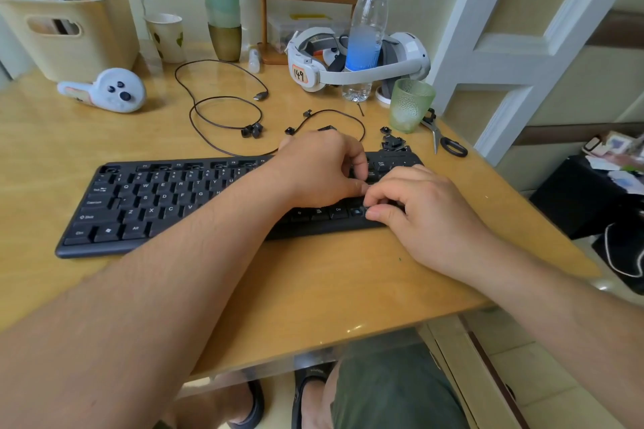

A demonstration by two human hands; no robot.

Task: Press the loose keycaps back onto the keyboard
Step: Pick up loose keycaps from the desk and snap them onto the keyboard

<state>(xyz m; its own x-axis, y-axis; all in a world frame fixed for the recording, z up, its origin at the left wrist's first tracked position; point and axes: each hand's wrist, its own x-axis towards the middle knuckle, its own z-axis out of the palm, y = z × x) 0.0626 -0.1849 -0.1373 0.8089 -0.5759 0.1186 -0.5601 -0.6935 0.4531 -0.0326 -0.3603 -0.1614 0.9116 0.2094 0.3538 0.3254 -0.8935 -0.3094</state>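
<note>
Black keyboard [167,202]; both hands [324,167] curl over its right end, grasp unclear

Both forearms are showing bare to the frame edge; no sleeves, watch or rings are visible. Left hand [320,167] and right hand [421,216] are showing no gloves. Fine dark hair is showing along the left forearm. Dark green shorts [393,390] are covering the right thigh. Black open-toe slippers [306,380] are covering both feet, toes showing.
</note>
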